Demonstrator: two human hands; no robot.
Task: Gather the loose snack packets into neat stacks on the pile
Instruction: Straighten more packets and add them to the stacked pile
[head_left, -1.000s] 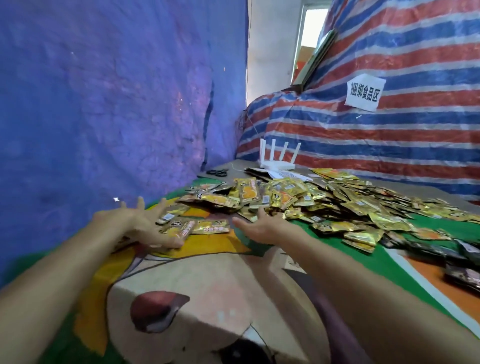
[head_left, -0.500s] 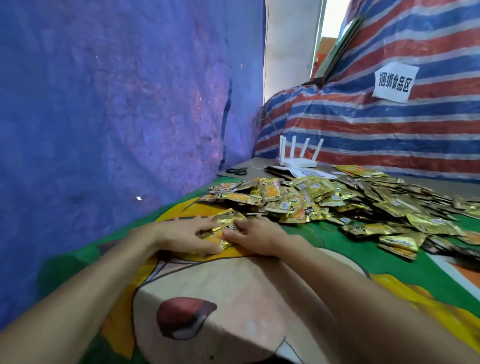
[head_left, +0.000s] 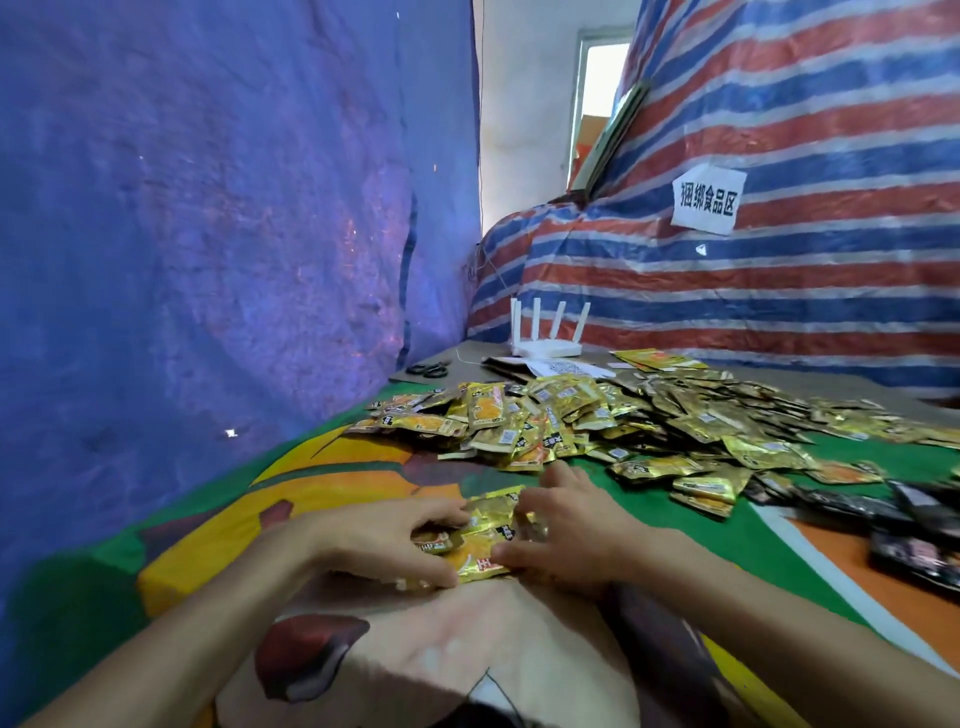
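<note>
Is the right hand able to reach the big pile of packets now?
Probably yes. The near edge of the big pile lies just beyond the right hand, with nothing between. But this hand and the left hand grip a small bunch of packets, so it is not free.

The cartoon-print cloth (head_left: 337, 467) carries a heap of gold snack packets (head_left: 597, 415) and, rightward, dark packets (head_left: 909, 551).

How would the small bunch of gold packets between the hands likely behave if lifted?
The gold packets look like glossy foil, so they are probably slippery and apt to fan apart. They lie thin and crinkled, so they are likely light and floppy.
</note>
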